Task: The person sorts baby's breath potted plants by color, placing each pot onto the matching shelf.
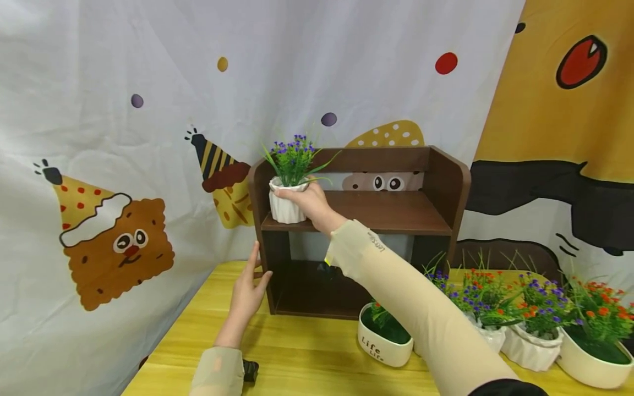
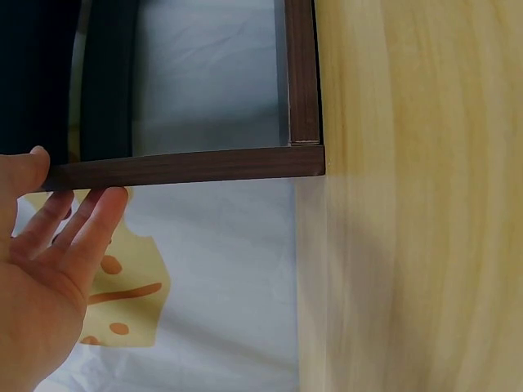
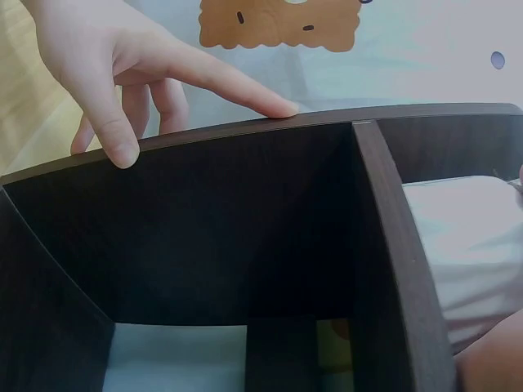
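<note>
My right hand (image 1: 317,204) grips the rim of a white pleated flowerpot (image 1: 286,208), thumb across its front. Purple flowers (image 1: 293,157) and long green leaves rise from it. The pot is at the left end of the upper tier of a dark brown wooden shelf (image 1: 381,212), close to the side panel. Lower down, my left hand (image 1: 247,291) holds the front edge of that left side panel (image 2: 188,166), thumb on the inner side and fingers along the outside. From the right wrist, part of the white pot (image 3: 466,245) shows beyond the shelf board (image 3: 388,237).
The shelf stands on a yellow wood-grain table (image 1: 292,352). At its front right is a cream oval planter (image 1: 383,344) lettered "Life". Several more flowerpots (image 1: 532,346) with red and purple flowers line the right, partly behind my right sleeve. A printed cartoon curtain (image 1: 163,126) hangs behind.
</note>
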`<state>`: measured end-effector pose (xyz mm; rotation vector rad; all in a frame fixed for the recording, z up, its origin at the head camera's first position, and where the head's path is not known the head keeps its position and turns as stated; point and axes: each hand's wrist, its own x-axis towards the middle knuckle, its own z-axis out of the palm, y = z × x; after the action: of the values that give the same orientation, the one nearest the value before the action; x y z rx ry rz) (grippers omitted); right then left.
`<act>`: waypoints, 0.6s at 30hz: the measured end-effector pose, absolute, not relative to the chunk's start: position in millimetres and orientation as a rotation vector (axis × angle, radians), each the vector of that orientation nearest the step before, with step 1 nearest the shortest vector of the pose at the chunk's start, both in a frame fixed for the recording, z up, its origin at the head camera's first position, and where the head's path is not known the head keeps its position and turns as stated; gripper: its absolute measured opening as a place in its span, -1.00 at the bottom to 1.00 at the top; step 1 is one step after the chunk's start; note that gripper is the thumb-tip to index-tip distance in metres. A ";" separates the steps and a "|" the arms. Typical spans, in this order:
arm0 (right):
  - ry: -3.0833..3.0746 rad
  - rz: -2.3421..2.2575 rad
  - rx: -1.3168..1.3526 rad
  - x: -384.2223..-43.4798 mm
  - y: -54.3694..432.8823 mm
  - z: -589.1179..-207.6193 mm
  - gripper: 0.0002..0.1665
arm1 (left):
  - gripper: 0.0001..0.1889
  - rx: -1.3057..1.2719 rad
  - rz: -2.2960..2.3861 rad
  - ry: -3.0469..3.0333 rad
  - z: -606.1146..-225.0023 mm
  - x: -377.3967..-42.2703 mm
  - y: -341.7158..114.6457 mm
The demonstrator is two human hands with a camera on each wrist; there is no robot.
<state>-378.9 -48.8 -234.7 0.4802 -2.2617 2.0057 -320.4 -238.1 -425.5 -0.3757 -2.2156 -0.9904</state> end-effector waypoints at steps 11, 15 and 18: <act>-2.358 1.974 0.488 -362.0 -27.6 -230.9 0.06 | -0.13 -0.377 -0.992 -2.215 -424.9 -319.8 -239.8; -2.365 1.971 0.542 -349.6 -15.6 -227.8 -0.09 | -0.13 -0.375 -0.999 -2.224 -424.0 -318.8 -239.8; -2.384 1.975 0.559 -338.0 -5.3 -225.7 -0.09 | -0.13 -0.375 -1.011 -2.219 -423.7 -317.7 -239.0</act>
<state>-338.0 -5.3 -225.7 0.5587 -2.3845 1.9745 -317.7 -239.0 -423.7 -0.3752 -2.2190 -1.0106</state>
